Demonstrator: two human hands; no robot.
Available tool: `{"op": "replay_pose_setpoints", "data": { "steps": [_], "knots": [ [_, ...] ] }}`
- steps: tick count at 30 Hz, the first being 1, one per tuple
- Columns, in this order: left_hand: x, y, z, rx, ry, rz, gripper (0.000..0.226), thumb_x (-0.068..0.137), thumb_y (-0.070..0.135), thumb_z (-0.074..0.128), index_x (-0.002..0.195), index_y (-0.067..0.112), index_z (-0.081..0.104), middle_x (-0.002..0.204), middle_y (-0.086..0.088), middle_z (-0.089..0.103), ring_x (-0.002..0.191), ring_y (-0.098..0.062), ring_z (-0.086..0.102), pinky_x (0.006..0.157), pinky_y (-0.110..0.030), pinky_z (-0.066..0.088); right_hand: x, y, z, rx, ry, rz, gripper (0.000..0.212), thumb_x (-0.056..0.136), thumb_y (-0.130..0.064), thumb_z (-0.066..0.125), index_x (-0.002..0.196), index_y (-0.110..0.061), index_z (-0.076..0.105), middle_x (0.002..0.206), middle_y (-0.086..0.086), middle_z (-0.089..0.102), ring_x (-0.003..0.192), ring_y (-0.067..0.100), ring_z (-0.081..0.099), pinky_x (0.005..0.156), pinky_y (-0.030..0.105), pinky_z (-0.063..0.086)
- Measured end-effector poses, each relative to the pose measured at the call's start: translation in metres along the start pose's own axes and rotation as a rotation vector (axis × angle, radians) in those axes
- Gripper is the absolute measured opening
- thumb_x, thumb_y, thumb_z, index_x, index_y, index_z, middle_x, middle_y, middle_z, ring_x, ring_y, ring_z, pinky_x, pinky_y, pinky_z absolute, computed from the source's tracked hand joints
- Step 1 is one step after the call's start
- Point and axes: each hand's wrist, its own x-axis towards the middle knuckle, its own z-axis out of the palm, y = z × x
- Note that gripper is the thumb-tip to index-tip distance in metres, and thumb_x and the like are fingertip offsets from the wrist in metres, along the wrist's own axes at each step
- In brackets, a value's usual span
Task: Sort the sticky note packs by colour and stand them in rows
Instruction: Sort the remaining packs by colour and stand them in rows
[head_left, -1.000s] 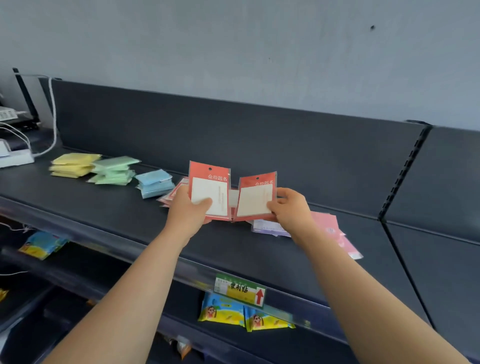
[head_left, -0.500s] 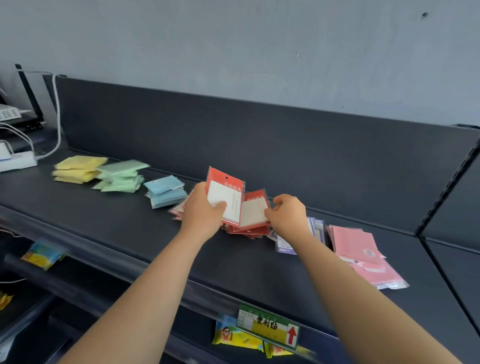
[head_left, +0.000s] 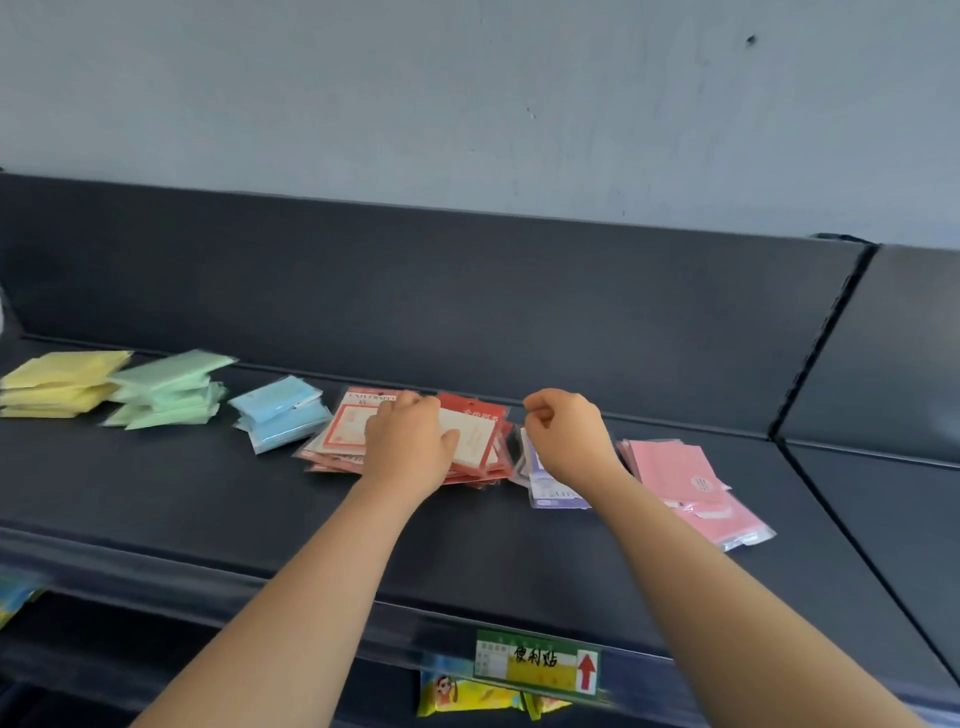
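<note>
Flat piles of sticky note packs lie along a dark shelf (head_left: 208, 509): yellow (head_left: 57, 384), green (head_left: 166, 389), blue (head_left: 280, 415), red (head_left: 480, 434), purple (head_left: 550, 493) and pink (head_left: 675, 467). My left hand (head_left: 410, 441) lies on the red pile, holding the top red pack down flat, thumb across its white card. A paler red pack (head_left: 343, 431) sticks out to its left. My right hand (head_left: 563, 436) hovers over the purple packs with fingers curled and nothing in it, hiding most of that pile.
The shelf's dark back panel (head_left: 467, 312) rises right behind the piles. A price label (head_left: 537, 660) with a red arrow hangs on the front rail. Yellow packets (head_left: 467, 696) lie on the lower shelf. A seam (head_left: 810, 364) divides off another shelf section at the right.
Both hands held red packs up a second ago. The packs have come down onto the red pile; my right hand has let go and moved right, over the purple packs.
</note>
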Motion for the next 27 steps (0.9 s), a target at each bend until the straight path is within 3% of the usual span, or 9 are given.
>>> {"op": "replay_pose_setpoints", "data": {
  "steps": [5,8,11,15,20,27],
  "knots": [
    [-0.007,0.019,-0.009,-0.031,0.094,0.172,0.035,0.097,0.034,0.048,0.124,0.016,0.061,0.125,-0.002,0.06,0.112,-0.023,0.054,0.094,-0.036,0.043,-0.015,0.008,-0.02,-0.179,0.043,-0.067,0.034,0.096,-0.018,0.047,0.127,-0.017,0.06,0.123,0.001,0.066,0.11,0.024,0.061,0.092,0.033,0.049],
    [-0.011,0.038,-0.008,0.001,0.121,0.263,0.031,0.098,0.032,0.046,0.119,0.017,0.063,0.12,-0.001,0.062,0.106,-0.023,0.055,0.09,-0.036,0.044,-0.025,0.019,-0.037,-0.362,0.081,-0.071,0.036,0.097,-0.021,0.044,0.131,-0.017,0.057,0.128,0.002,0.062,0.113,0.026,0.058,0.088,0.033,0.048],
    [-0.018,0.061,-0.005,-0.021,0.11,0.322,0.03,0.098,0.031,0.046,0.119,0.017,0.062,0.118,-0.001,0.062,0.104,-0.024,0.055,0.087,-0.034,0.041,-0.034,0.036,-0.055,-0.477,0.11,-0.042,0.031,0.096,-0.02,0.042,0.121,-0.011,0.059,0.121,0.005,0.063,0.107,0.029,0.058,0.081,0.035,0.048],
    [-0.028,0.099,0.002,-0.057,0.099,0.397,0.031,0.098,0.03,0.046,0.12,0.016,0.061,0.119,-0.001,0.062,0.105,-0.023,0.056,0.088,-0.033,0.044,-0.05,0.064,-0.082,-0.516,0.147,-0.002,0.03,0.096,-0.021,0.043,0.117,-0.007,0.059,0.118,0.008,0.063,0.107,0.03,0.057,0.084,0.039,0.051],
    [-0.044,0.162,0.013,-0.092,0.078,0.472,0.029,0.097,0.027,0.046,0.117,0.013,0.063,0.116,-0.003,0.063,0.104,-0.026,0.055,0.087,-0.036,0.043,-0.069,0.109,-0.124,-0.548,0.196,0.027,0.022,0.095,-0.023,0.044,0.102,-0.008,0.059,0.1,0.004,0.064,0.098,0.029,0.058,0.07,0.034,0.047],
    [-0.079,0.277,0.044,-0.153,0.021,0.517,0.03,0.097,0.032,0.047,0.115,0.012,0.063,0.115,-0.002,0.063,0.104,-0.025,0.055,0.088,-0.036,0.043,-0.1,0.198,-0.208,-0.585,0.207,0.086,0.03,0.097,-0.027,0.046,0.115,-0.008,0.059,0.115,0.006,0.063,0.108,0.028,0.057,0.082,0.038,0.051]
  ]
}}
